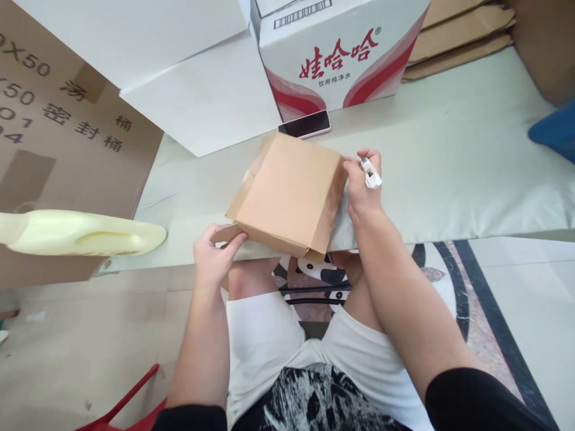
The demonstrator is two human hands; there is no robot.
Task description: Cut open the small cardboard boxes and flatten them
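Note:
A brown cardboard box (291, 185) lies tilted on the pale cloth-covered table, overhanging its front edge. My left hand (213, 254) pinches a flap at the box's near left corner between thumb and fingers. At the far right corner, my right hand (365, 182) is closed, its fingertips touching the box's side. A small white box cutter (372, 173) is held in that hand, mostly hidden by the fingers. Just behind the box lies a phone (305, 124) with a dark screen.
A white carton with red print (341, 63) and a plain white box (206, 90) stand behind. Left are a large brown carton (67, 131) and a pale yellow curved object (90, 233). Folded cardboard (462, 36) lies back right; something blue (554, 131) is at the right edge.

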